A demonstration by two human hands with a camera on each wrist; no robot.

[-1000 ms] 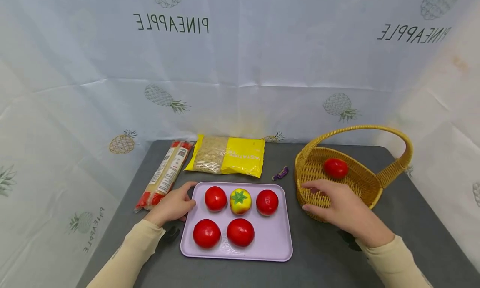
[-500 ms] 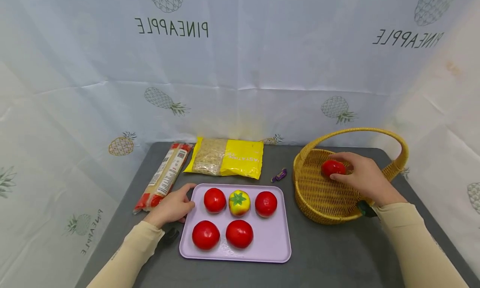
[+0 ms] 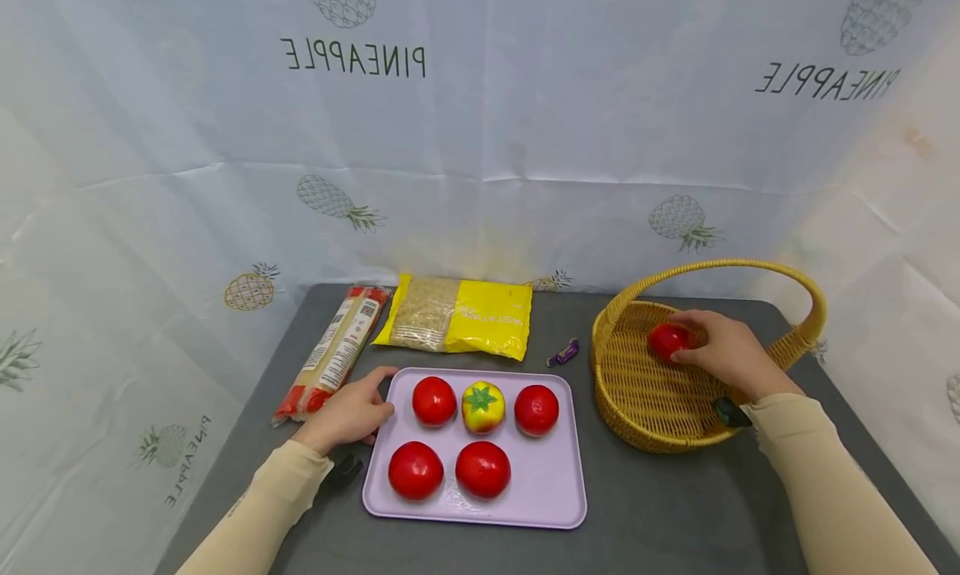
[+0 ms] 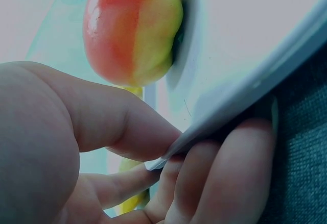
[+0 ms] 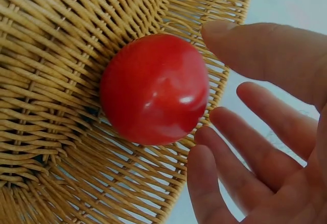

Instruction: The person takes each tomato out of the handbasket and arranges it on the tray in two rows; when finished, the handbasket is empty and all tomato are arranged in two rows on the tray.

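My left hand [image 3: 348, 412] pinches the left rim of a lilac tray [image 3: 547, 483], the thumb above and the fingers curled beneath, as the left wrist view shows. Several glossy red fruits [image 3: 416, 470], apples or tomatoes, and a yellow fruit [image 3: 482, 407] with a green star-shaped leaf top sit on the tray. Inside the wicker basket [image 3: 652, 400] at right lies another round red fruit [image 5: 156, 89]. My right hand [image 3: 727, 350] reaches over the basket beside it. In the right wrist view the thumb and relaxed fingers are spread near that fruit, without a visible grip.
A yellow plastic food packet [image 3: 487, 317] lies behind the tray. To its left is a long red-ended packet [image 3: 337, 350]. A small purple-wrapped sweet [image 3: 562, 352] lies between the tray and the basket, whose tall handle [image 3: 720, 267] arches above it.
My right hand has moved from the basket's near left side to the red fruit inside. Over the last half second it has barely shifted. My left hand stays on the tray rim.
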